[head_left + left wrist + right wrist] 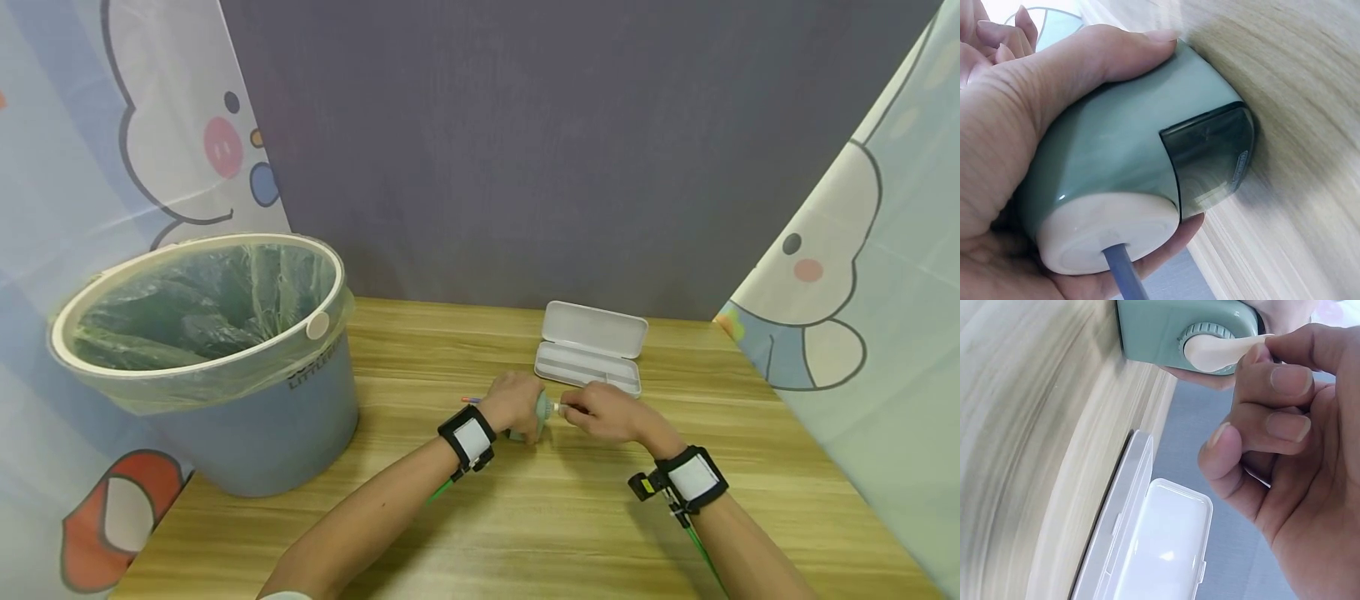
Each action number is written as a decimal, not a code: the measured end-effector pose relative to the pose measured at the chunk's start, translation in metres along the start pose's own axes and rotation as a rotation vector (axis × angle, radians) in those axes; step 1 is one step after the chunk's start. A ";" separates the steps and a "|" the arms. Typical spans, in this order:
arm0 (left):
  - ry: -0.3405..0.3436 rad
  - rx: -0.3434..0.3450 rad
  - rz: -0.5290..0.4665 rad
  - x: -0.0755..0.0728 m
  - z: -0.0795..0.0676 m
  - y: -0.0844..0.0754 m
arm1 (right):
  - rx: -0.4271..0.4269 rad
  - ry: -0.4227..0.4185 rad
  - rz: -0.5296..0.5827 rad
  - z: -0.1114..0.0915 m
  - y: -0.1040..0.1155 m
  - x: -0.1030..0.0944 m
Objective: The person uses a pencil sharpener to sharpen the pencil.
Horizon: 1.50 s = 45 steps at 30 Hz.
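My left hand [515, 405] grips a green crank pencil sharpener [1122, 137] on the wooden table, its thumb laid along the upper side. A dark translucent shavings drawer [1210, 156] shows at the sharpener's lower part. Out of its round cream front pokes a blue pencil [1125, 272]; the head view shows a reddish tip on the pencil [471, 400]. On the opposite side, my right hand [606, 411] pinches the cream crank handle [1225, 351] between thumb and index finger. The right hand's other fingers curl loosely below the handle.
Just behind the hands lies a white pencil case [588, 367] with its lid raised. At the left stands a large blue bin [262, 442] lined with a clear bag. A grey panel [480, 150] closes the table's back, and printed cloths [900, 333] hang at the sides.
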<state>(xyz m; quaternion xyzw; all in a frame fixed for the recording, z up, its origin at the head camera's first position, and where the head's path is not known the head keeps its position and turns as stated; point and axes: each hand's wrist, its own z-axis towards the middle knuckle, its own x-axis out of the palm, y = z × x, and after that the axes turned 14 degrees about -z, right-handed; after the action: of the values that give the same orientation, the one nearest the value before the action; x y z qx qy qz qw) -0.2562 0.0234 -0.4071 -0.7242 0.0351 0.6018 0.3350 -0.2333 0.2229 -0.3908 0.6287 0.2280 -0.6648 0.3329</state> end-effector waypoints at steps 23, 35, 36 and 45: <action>0.003 -0.009 -0.006 -0.002 -0.002 -0.003 | 0.103 0.048 0.001 0.007 -0.008 -0.001; 0.006 0.000 0.000 -0.001 -0.001 -0.002 | 0.118 0.046 0.020 0.009 -0.009 -0.003; 0.009 0.000 0.000 -0.001 -0.002 -0.002 | 0.122 0.047 0.023 0.009 -0.009 -0.003; 0.001 0.005 -0.015 -0.004 -0.002 -0.001 | 0.116 0.026 -0.001 0.011 -0.011 0.000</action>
<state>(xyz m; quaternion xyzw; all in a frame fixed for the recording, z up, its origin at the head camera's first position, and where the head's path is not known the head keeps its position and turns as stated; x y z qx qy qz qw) -0.2547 0.0217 -0.4031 -0.7236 0.0313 0.5990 0.3415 -0.2492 0.2224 -0.3905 0.6553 0.1936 -0.6691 0.2924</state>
